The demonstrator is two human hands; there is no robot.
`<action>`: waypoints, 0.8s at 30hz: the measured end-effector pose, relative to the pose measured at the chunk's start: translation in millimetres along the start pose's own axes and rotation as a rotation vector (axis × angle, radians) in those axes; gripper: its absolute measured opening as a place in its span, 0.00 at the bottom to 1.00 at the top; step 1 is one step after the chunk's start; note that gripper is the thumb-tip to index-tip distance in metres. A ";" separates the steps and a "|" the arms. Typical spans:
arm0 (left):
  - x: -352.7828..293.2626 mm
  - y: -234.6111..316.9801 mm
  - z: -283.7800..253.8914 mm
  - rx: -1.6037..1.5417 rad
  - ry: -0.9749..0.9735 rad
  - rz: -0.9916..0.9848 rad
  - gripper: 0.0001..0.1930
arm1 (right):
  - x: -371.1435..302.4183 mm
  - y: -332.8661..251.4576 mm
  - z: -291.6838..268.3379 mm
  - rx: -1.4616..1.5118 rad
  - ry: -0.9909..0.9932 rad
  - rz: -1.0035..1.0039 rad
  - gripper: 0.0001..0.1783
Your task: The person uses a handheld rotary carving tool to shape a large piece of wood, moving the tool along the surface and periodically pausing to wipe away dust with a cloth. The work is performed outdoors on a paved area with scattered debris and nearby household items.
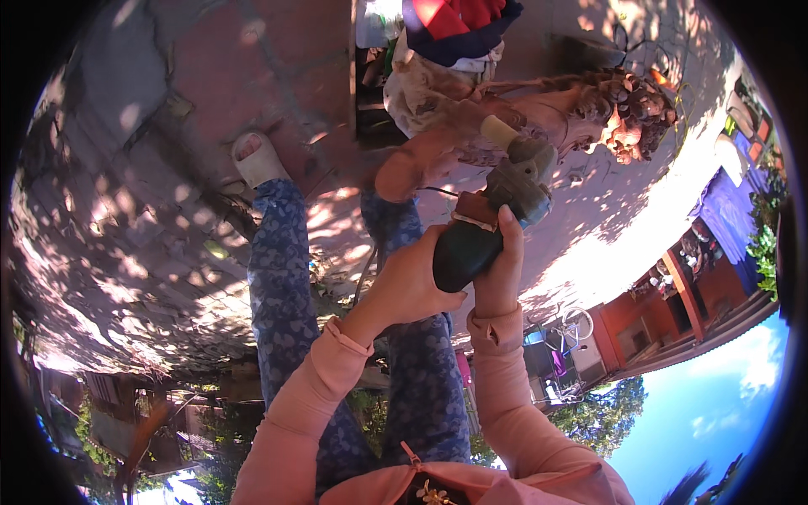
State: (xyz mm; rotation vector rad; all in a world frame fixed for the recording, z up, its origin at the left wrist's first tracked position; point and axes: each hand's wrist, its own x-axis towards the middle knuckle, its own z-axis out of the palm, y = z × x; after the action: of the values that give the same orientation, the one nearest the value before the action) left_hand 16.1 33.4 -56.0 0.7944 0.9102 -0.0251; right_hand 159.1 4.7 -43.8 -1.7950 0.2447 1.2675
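Observation:
My left hand point(412, 273) wraps the rear of a dusty angle grinder point(463, 254) with a dark green body. Closed along its other side is my right hand point(502, 261), thumb lying toward the grey head. A brown wrapping covers part of the body near that head. From the head a tan cylindrical attachment point(500, 132) points up and left, over a reddish-brown wood carving point(547, 118). Whether the attachment touches the carving, I cannot tell. The carving lies lengthwise ahead of me, its rounded end point(397, 175) near my knee and its intricate, curling end at the right.
Red and dark blue cloth point(459, 25) rests beyond the carving, above a pale cloth bundle point(421, 93). A dark cord point(364, 273) runs beside my left wrist. My sandalled foot point(258, 160) is on the sun-dappled paving. A bicycle point(576, 328) stands farther off at the right.

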 end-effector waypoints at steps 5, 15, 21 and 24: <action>24.5 14.4 -1.7 0.037 -0.043 0.052 0.42 | 15.3 -24.0 2.4 -0.108 0.003 -0.035 0.28; -0.9 -0.4 -14.7 0.055 -0.050 -0.054 0.44 | -3.0 2.6 13.6 0.051 0.023 0.033 0.21; -13.6 -18.9 -13.3 0.031 -0.013 -0.015 0.44 | -13.9 12.7 21.2 0.004 0.078 -0.006 0.22; -0.3 -13.3 -19.2 0.019 -0.061 0.040 0.44 | -9.9 5.0 19.7 0.003 0.043 -0.057 0.23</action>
State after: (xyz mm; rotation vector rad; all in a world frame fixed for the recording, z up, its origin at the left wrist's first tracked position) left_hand -2.0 35.7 -70.7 0.8255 0.8374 -0.0226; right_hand 138.7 13.5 -39.7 -1.8153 0.2172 1.1892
